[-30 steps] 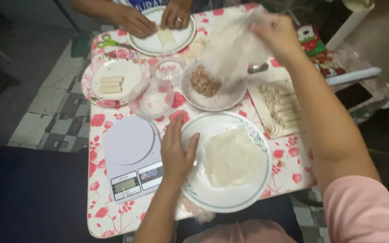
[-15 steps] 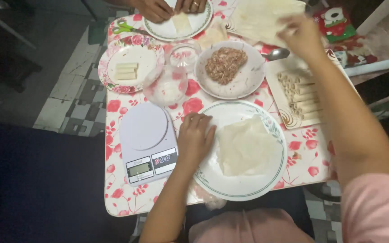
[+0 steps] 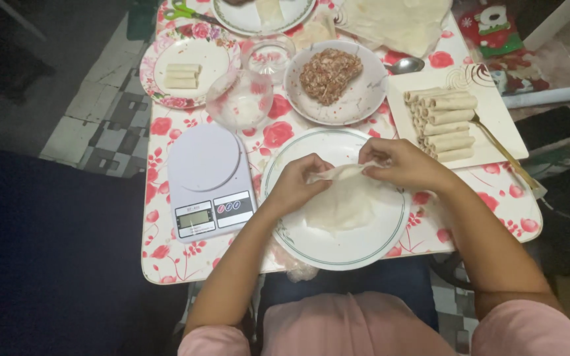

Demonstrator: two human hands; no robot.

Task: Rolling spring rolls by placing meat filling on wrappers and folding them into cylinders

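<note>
Two hands were seen over a white green-rimmed plate (image 3: pixel 364 254) at the near edge of the flowered bench (image 3: pixel 186 264), the left hand (image 3: pixel 296 184) and the right hand (image 3: pixel 400 163) each pinching the upper edge of a thin, pale wrapper (image 3: pixel 341 201) that lay on the plate. The step in hand was judged to be the separating or spreading of the sheet, since no filling was seen on it. The next move was judged to call for a flat, untorn sheet, then a reach across to the meat. Just left of the plate, a white kitchen scale (image 3: pixel 209 178) was set. Beyond it a clear glass bowl (image 3: pixel 240 100) stood, and behind the plate a white bowl of minced meat (image 3: pixel 330 74), with a spoon (image 3: pixel 405 64) beside it. To the right, finished rolls (image 3: pixel 444 124) were stacked on a rectangular tray (image 3: pixel 496 112). Farther off, a flowered plate with three pale sticks (image 3: pixel 181 76), a stack of wrappers (image 3: pixel 400 23), green-handled scissors (image 3: pixel 186 12) and another plate (image 3: pixel 258 16) were crowded together, so any reach to the back would have to be made over the bowls.
</note>
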